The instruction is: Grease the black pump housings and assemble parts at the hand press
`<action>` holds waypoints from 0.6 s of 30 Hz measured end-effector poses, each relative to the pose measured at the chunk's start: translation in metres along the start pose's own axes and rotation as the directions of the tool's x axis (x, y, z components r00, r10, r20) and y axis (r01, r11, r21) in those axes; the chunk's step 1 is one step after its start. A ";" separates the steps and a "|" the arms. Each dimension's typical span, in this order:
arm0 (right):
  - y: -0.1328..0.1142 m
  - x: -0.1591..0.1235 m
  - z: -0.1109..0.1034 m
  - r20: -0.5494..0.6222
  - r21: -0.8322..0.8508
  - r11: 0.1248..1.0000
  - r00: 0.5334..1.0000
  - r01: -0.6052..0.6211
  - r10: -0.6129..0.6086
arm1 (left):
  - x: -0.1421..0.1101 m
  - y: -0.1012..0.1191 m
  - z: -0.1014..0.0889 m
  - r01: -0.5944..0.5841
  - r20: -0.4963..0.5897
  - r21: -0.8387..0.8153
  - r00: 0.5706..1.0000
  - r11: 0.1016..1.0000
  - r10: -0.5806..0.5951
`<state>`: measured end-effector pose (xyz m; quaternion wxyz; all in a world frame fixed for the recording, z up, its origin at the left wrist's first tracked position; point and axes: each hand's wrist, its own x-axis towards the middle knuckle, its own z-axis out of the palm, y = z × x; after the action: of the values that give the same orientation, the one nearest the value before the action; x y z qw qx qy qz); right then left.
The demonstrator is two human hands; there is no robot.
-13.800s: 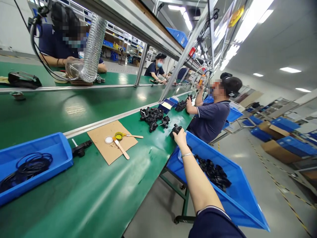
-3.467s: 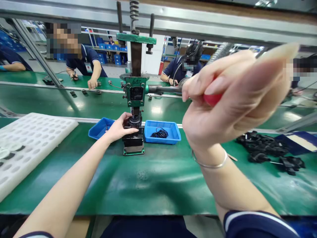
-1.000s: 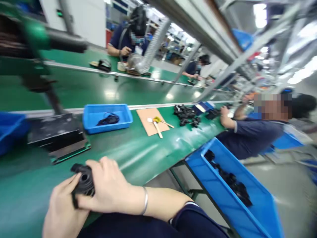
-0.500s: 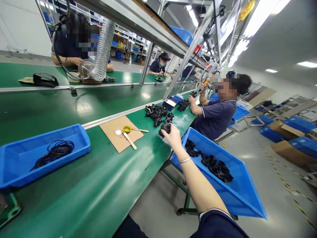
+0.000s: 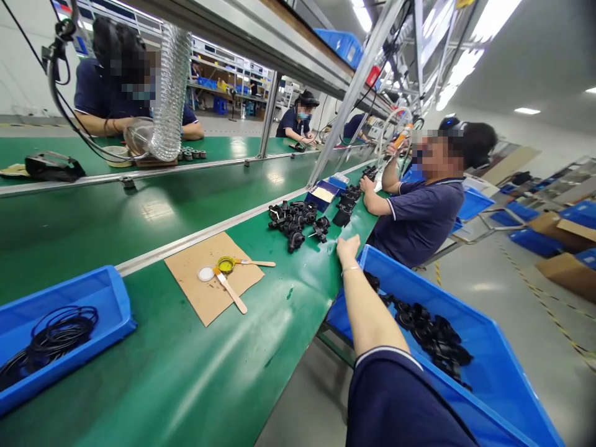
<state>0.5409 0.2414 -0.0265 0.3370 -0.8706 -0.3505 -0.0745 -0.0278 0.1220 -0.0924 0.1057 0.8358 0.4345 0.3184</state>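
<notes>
My right hand [image 5: 348, 249] is at the right edge of the green table, close to the corner of a large blue tub [image 5: 500, 338]. Its fingers are curled in, and whatever they may hold is hidden. Left of it on the table lie a single black plastic part [image 5: 320, 230] and a heap of similar black parts [image 5: 291, 218]. More black parts [image 5: 433, 335] lie in the tub, under and beside my forearm. My left hand is out of view.
A cardboard sheet [image 5: 198, 302] bears an open tin of yellow paste [image 5: 226, 265], a white lid [image 5: 205, 273] and wooden-handled brushes [image 5: 233, 295]. A blue tray [image 5: 114, 313] holds black cords [image 5: 65, 332]. A co-worker [image 5: 419, 214] sits beyond the tub; others sit across the line.
My right hand has moved right, away from the heap to the table edge. The black part it held is no longer visible. The view has shifted slightly.
</notes>
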 end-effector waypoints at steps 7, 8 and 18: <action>0.007 -0.022 -0.007 -0.089 0.022 0.999 0.996 0.030 -0.028 | -0.017 -0.020 -0.015 -0.117 -0.027 0.039 0.993 0.992 0.118; 0.002 -0.028 -0.014 -0.093 0.033 0.997 0.993 0.072 -0.069 | -0.037 -0.013 -0.021 -0.119 -0.039 0.058 0.992 0.991 0.121; -0.092 -0.254 -0.066 -0.182 0.452 0.157 0.263 0.878 -0.948 | -0.274 0.133 -0.079 0.058 0.187 0.280 0.976 0.958 -0.114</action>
<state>0.2987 0.1057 -0.0197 0.3951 -0.3718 -0.8324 -0.1125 -0.1044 -0.1838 -0.0913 0.0470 0.8505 0.4975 0.1643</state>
